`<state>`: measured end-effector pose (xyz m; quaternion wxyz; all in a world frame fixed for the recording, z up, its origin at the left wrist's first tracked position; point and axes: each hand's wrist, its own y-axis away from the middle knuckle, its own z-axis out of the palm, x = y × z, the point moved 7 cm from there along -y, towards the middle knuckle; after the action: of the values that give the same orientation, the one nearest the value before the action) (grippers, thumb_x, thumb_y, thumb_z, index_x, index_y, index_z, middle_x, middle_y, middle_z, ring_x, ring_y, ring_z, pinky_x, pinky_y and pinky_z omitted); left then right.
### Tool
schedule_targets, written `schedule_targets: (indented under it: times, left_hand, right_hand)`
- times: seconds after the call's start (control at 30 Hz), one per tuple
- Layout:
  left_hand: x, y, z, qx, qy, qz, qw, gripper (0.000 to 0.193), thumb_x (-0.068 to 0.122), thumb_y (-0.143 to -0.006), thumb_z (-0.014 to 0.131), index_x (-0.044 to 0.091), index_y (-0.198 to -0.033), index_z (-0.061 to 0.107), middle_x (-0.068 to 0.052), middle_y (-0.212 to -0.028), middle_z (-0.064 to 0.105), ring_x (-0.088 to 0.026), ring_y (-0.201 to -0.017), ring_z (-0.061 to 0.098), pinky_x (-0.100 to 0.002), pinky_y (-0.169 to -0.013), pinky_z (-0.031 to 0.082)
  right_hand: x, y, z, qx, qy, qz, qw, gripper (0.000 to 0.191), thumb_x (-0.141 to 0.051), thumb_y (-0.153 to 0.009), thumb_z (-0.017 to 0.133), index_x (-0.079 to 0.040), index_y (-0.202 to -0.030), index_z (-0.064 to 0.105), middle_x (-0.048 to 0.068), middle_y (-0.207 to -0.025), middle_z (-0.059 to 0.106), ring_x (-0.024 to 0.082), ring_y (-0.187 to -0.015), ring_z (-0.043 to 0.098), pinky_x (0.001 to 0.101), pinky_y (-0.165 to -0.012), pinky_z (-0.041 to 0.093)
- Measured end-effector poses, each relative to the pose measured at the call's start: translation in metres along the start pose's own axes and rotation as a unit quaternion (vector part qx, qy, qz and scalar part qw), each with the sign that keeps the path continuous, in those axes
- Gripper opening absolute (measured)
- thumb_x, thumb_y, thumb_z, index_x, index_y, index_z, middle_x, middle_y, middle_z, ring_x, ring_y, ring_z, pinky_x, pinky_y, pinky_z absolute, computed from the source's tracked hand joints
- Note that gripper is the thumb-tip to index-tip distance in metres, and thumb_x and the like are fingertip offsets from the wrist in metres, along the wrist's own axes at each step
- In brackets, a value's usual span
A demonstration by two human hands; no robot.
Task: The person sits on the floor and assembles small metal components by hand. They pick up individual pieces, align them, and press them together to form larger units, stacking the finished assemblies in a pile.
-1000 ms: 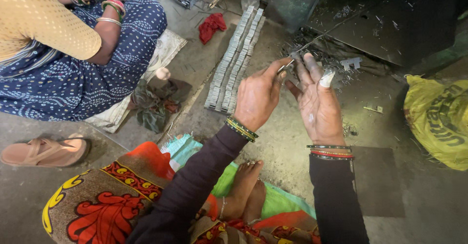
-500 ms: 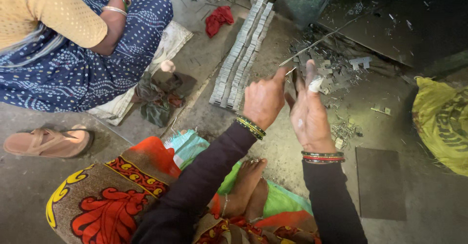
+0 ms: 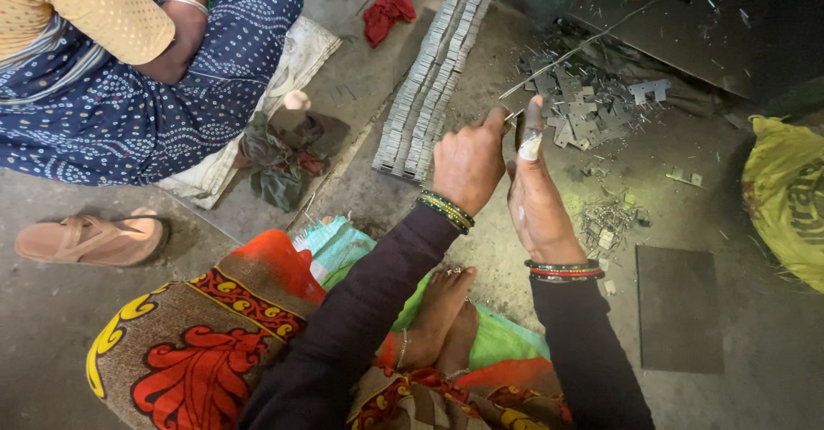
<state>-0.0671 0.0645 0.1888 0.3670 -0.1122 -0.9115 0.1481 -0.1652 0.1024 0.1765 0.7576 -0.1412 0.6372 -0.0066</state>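
My left hand (image 3: 468, 162) pinches the near end of a thin metal rod (image 3: 573, 52) that slants up towards the far right. My right hand (image 3: 536, 200) stands edge-on right beside it, one finger wrapped in white tape. It presses a small dark metal piece (image 3: 518, 130) against the rod's end, and the two hands almost touch. Beyond them lies a loose heap of small flat metal pieces (image 3: 592, 108). To the left of the heap, long rows of stacked metal pieces (image 3: 433, 78) lie on the floor.
Another person in a blue dotted garment (image 3: 129, 95) sits at the left, with a sandal (image 3: 90, 237) below. A red cloth (image 3: 386, 9) lies at the top and crumpled rags (image 3: 279, 168) left of the rows. A yellow sack (image 3: 785, 198) and a dark square plate (image 3: 678, 305) are at the right.
My hands have drawn closer together and nearer to me. The right hand has turned from an open palm to edge-on against the left. The rod's end stays between them.
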Motion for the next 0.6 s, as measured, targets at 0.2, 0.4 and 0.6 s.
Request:
schedule_targets:
  times: [0.2, 0.4, 0.6]
  left_hand:
    - [-0.009, -0.003, 0.005, -0.016, -0.008, -0.006, 1.0, 0.02, 0.014, -0.09, 0.064, 0.013, -0.109, 0.057, -0.018, -0.077, 0.071, -0.043, -0.072, 0.071, -0.056, -0.063, 0.052]
    - [-0.022, -0.001, 0.023, 0.007, -0.012, 0.004, 1.0, 0.018, 0.018, -0.089, 0.066, 0.011, -0.105, 0.06, -0.018, -0.075, 0.072, -0.042, -0.069, 0.07, -0.056, -0.06, 0.053]
    - [-0.099, -0.047, -0.009, 0.025, -0.066, -0.168, 0.983, 0.018, 0.022, -0.101, 0.059, 0.008, -0.094, 0.068, -0.017, -0.074, 0.071, -0.038, -0.067, 0.072, -0.051, -0.059, 0.057]
  right_hand:
    - [0.0, 0.002, 0.006, -0.021, 0.107, 0.019, 0.994, 0.093, -0.064, -0.105, 0.035, -0.01, -0.166, -0.009, 0.006, -0.176, -0.015, 0.023, -0.162, -0.014, 0.0425, -0.131, -0.004]
    - [-0.019, -0.001, 0.017, -0.054, 0.216, -0.012, 0.975, 0.092, -0.067, -0.106, 0.028, -0.007, -0.166, -0.009, 0.01, -0.177, -0.013, 0.026, -0.164, -0.012, 0.0439, -0.132, -0.003]
    - [-0.063, 0.029, 0.069, -0.094, 0.193, -0.027, 0.976, 0.087, -0.065, -0.105, 0.034, -0.016, -0.167, -0.003, 0.012, -0.176, 0.002, 0.025, -0.164, 0.003, 0.0471, -0.13, 0.002]
